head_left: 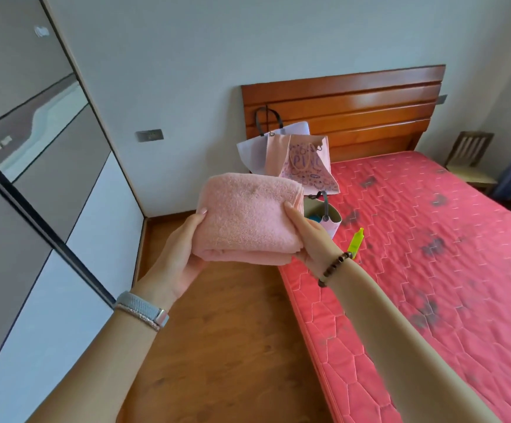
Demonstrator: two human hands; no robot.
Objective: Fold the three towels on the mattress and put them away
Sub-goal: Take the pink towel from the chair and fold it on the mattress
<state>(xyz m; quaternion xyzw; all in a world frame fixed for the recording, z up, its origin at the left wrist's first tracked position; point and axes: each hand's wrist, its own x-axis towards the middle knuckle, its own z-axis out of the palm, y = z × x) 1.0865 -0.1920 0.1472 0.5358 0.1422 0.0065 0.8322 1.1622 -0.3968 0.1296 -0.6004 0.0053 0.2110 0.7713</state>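
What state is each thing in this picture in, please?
pink towel: folded, held off the mattress
left hand: grips the towel's left edge
right hand: grips the towel's right edge
wardrobe: sliding doors shut
pink paper bag: open, on the mattress by the headboard
green marker: lying on the mattress

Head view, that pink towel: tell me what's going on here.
A person holds a folded pink terry towel with both hands, the left hand gripping its left edge and the right hand its right edge, over the wooden floor between the red quilted mattress and the grey-and-white wardrobe. No other towel shows on the mattress; a pink paper gift bag and a yellow-green highlighter lie near its head end.
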